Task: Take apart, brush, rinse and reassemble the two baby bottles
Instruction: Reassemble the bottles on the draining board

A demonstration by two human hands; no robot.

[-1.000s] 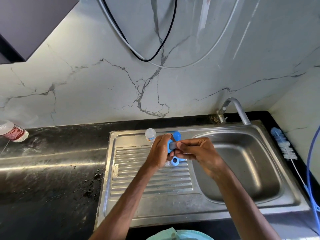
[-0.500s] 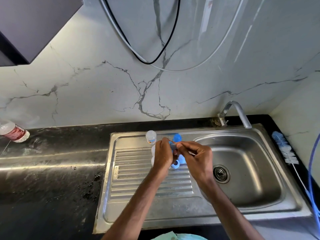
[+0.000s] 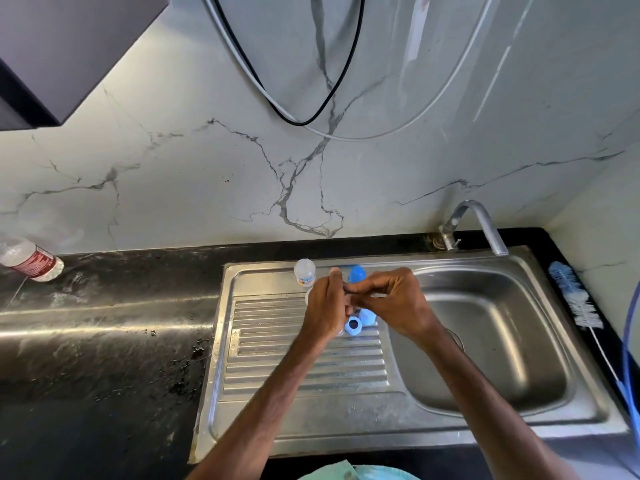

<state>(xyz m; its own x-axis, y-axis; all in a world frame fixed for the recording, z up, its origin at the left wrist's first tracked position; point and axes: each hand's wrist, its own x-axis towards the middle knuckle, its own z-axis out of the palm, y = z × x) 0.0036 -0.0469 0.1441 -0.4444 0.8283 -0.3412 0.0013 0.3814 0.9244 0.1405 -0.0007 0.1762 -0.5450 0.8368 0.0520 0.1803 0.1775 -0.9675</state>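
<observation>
At far left a clear plastic water bottle [image 3: 33, 261] with a red label lies on its side on the glossy black stone bench [image 3: 104, 341]. The steel sink [image 3: 311, 420] has a ribbed drainboard. At the drainboard's upper edge a small clear baby bottle [image 3: 304, 271] stands upright. Over the ribs the left hand [image 3: 325, 306] and right hand [image 3: 398, 303] meet, fingers curled, pinching a small part [image 3: 347, 288] too hidden to identify. Above them stands a domed blue cap [image 3: 356, 274]. Below, a blue ring [image 3: 353, 326] lies hole-up, just beside a pale blue piece [image 3: 367, 317]. At far right a bristly blue-and-white brush [image 3: 575, 296] lies with its bristles toward the wall and its thin handle toward the lower right.
</observation>
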